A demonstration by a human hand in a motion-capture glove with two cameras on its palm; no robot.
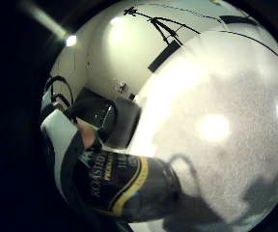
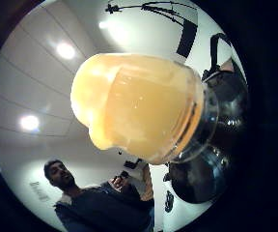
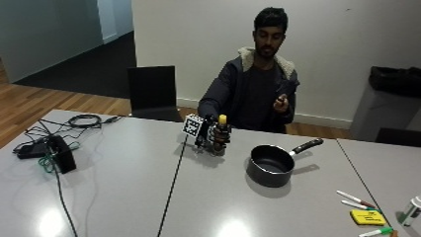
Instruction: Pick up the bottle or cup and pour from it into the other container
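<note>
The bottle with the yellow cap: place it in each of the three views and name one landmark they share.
Outside view: the bottle stands upright on the table, held by the gloved right hand, beside the black pan.
Thumb side palm view: its yellow cap fills the middle.
Little finger side palm view: its dark labelled body lies over the table.
Shared landmark: the pan, visible in the outside and thumb side views only.

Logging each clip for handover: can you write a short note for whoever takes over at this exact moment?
Right hand: grip closed round the bottle, yellow cap up, upright, at or just above the table; contact cannot be told.
Black saucepan sits on the table beside it, apart from the bottle, handle pointing away from the hand.
Done: bottle grasped.
Left: lift, carry over the saucepan, tilt and pour. Cap looks still on.
</note>
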